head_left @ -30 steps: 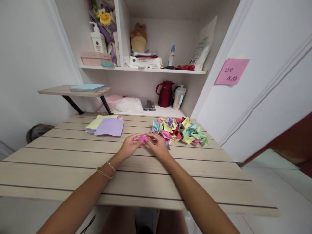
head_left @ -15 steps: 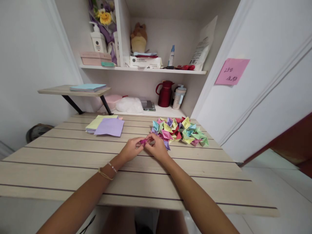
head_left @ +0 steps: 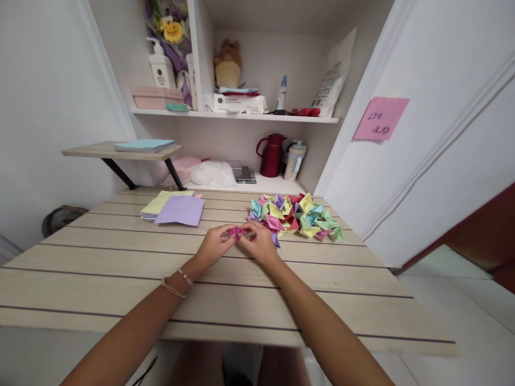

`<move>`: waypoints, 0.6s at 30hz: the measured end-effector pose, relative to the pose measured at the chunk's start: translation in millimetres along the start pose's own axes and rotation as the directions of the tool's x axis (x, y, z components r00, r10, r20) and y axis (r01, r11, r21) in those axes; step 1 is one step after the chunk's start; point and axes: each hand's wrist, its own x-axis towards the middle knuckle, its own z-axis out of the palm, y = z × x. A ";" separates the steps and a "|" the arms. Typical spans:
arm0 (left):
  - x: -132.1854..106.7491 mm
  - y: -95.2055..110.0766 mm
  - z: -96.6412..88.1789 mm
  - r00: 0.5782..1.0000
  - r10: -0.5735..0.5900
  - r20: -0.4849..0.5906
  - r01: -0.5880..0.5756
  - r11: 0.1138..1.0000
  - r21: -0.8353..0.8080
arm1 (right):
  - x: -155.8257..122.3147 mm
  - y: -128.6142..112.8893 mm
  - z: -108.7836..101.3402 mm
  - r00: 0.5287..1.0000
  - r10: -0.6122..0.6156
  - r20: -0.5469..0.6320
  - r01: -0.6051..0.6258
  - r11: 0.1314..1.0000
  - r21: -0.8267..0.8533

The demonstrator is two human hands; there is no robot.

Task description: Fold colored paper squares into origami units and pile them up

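**Caller:** Both hands meet over the table (head_left: 249, 300), and there it is, the pink paper (head_left: 236, 232), small and folded, caught right between them!

**Analyst:** And neither hand is nearer; both are touching it. The left hand (head_left: 212, 245) has its end on the left, thumb and fingers drawn in close. The right hand (head_left: 260, 244) answers from the other side, thumb and fingertips pinching the paper, the other fingers loosely curled.

**Caller:** Which way does it run?

**Analyst:** Sideways! What shows stretches from the left fingertips across to the right, so its long axis lies along the line joining the hands. The fingers cover the rest, and whether it touches the tabletop is impossible to say.

**Caller:** And around them?

**Analyst:** The heap of folded paper pieces (head_left: 295, 221) sits just beyond the right hand, off to its right, so the right is clearly the closer one there. The purple sheet (head_left: 181, 210) lies past the left hand, farther left, well apart from the fingers.
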 end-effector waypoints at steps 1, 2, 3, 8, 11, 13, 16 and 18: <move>-0.1 -1.3 -0.1 1.000 0.009 -0.003 -0.009 1.000 0.029 | 0.0 0.7 0.0 1.000 -0.020 0.004 0.020 1.000 -0.012; -0.2 -2.5 -0.1 1.000 0.019 -0.004 -0.018 0.998 0.062 | 0.1 1.5 0.0 0.999 -0.039 0.007 0.039 0.999 -0.024; -0.3 -3.6 -0.2 1.000 0.028 -0.005 -0.027 0.995 0.096 | 0.2 2.4 0.0 0.998 -0.054 0.011 0.055 0.998 -0.032; -0.4 -6.2 -1.8 0.998 0.065 -0.006 -0.063 0.984 0.168 | 0.6 5.6 -1.8 0.995 -0.080 0.065 0.086 0.992 -0.095; -0.5 -6.5 -2.4 0.997 0.079 -0.001 -0.077 0.977 0.200 | 0.1 3.4 -4.2 0.991 -0.087 0.105 0.105 0.977 -0.183; -0.7 -6.1 -2.0 0.997 0.071 -0.010 -0.067 0.976 0.205 | -0.4 0.1 -5.2 0.989 -0.085 0.123 0.111 0.968 -0.225; -1.5 -3.3 0.0 0.998 0.047 -0.040 -0.040 0.987 0.155 | -0.8 -5.4 -5.2 0.994 -0.050 0.101 0.075 0.965 -0.253; -2.0 -0.5 1.5 0.998 0.048 -0.039 -0.042 0.989 0.144 | -0.8 -7.9 -4.7 0.997 -0.027 0.071 0.044 0.968 -0.246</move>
